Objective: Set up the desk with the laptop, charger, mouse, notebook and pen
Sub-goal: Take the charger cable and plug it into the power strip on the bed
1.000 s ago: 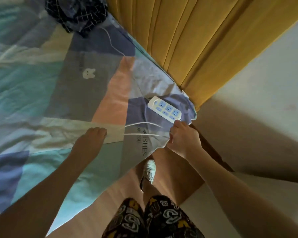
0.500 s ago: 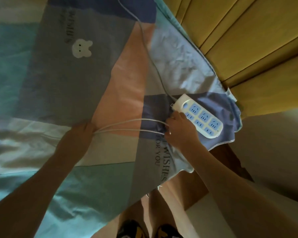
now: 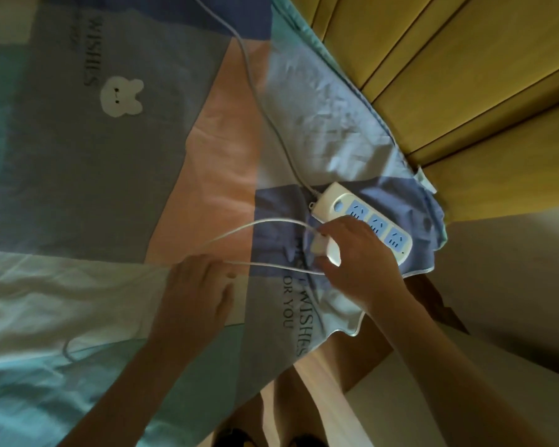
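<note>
A white power strip (image 3: 365,221) with blue sockets lies on the bedsheet near the bed's corner. My right hand (image 3: 359,262) grips a white charger plug (image 3: 328,251) right beside the strip's near edge. Two runs of thin white charger cable (image 3: 255,225) stretch leftward from the plug to my left hand (image 3: 199,291), which presses down on the sheet with the cable under its fingers. Whether the left fingers pinch the cable is hidden. No laptop, mouse, notebook or pen shows.
The patchwork bedsheet (image 3: 110,156) in grey, pink, blue and teal covers the bed. The strip's own white cord (image 3: 259,91) runs up the sheet. A yellow padded headboard (image 3: 449,75) stands at the right. Wooden floor (image 3: 307,382) and my legs show below.
The view has closed in on the bed corner. My right hand has shifted toward the power strip with the plug, and my left hand has slid right along the cable.
</note>
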